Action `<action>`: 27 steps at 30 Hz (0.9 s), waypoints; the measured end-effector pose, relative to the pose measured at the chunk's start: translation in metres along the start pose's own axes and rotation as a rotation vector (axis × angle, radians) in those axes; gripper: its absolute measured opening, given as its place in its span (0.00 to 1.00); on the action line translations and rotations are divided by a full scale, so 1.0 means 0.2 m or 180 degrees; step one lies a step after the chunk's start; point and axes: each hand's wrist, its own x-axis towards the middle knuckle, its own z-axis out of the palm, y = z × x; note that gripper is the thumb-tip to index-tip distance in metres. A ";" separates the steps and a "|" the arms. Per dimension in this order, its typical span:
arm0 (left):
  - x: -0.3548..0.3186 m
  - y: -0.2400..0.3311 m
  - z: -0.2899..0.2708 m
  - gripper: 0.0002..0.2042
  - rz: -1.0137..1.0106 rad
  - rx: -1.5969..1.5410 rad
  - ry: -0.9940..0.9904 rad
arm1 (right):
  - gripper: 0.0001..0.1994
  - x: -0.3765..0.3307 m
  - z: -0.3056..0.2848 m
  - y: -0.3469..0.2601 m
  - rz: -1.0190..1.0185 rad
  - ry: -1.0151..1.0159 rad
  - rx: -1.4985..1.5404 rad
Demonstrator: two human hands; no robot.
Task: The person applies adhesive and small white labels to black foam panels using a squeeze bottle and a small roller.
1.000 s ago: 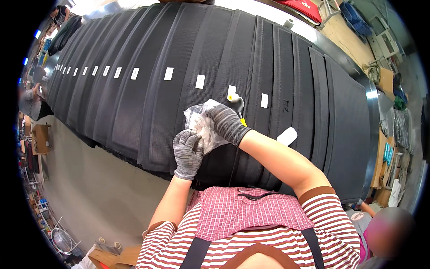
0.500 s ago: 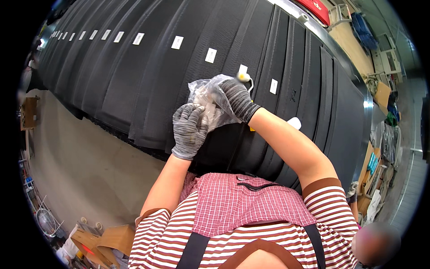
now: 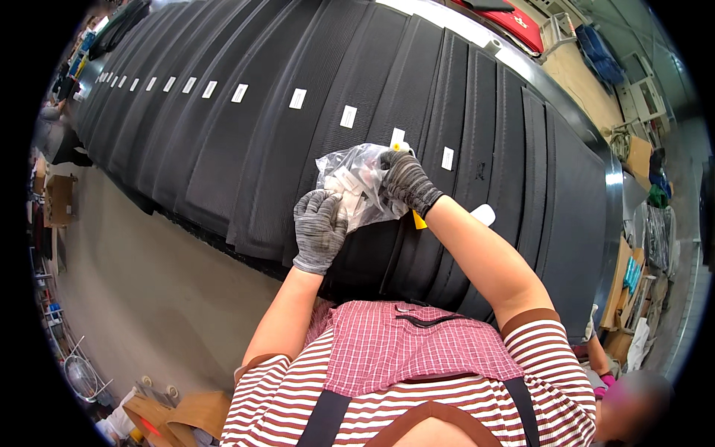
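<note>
A clear plastic bag (image 3: 356,160) with several white labels (image 3: 347,179) inside lies on a row of overlapping black padded panels (image 3: 261,156). My left hand (image 3: 320,229), in a grey knit glove, grips the bag's near left side, fingertips by the labels. On its right side, my gloved right hand (image 3: 410,182) has its fingers curled round the plastic. Just beyond those fingers is a small white and yellow item (image 3: 400,146), partly hidden. White labels (image 3: 348,116) sit on the panels in a line.
Right of my right forearm lies a white cylindrical object (image 3: 483,214). A yellow piece (image 3: 420,220) shows by my right wrist. Cardboard boxes (image 3: 197,417) stand on the floor at lower left. Another person's hand (image 3: 592,328) is at the table's right end.
The whole view has shifted, so the panels and hands appear lower. My right hand has drawn back slightly toward me, and the bag is spread a little wider between my hands.
</note>
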 end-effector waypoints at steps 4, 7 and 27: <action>0.00 -0.01 0.00 0.13 -0.0030 -0.0123 0.0043 | 0.13 -0.09 -0.02 0.12 -0.0046 0.0130 0.1942; 0.01 0.00 -0.05 0.13 -0.0365 -0.0435 0.0176 | 0.11 -0.25 -0.09 0.21 -0.0392 0.0199 0.2290; 0.63 0.47 -0.04 0.11 0.0860 0.0786 -0.0940 | 0.11 -0.65 -0.23 0.56 -0.0502 0.0807 0.3467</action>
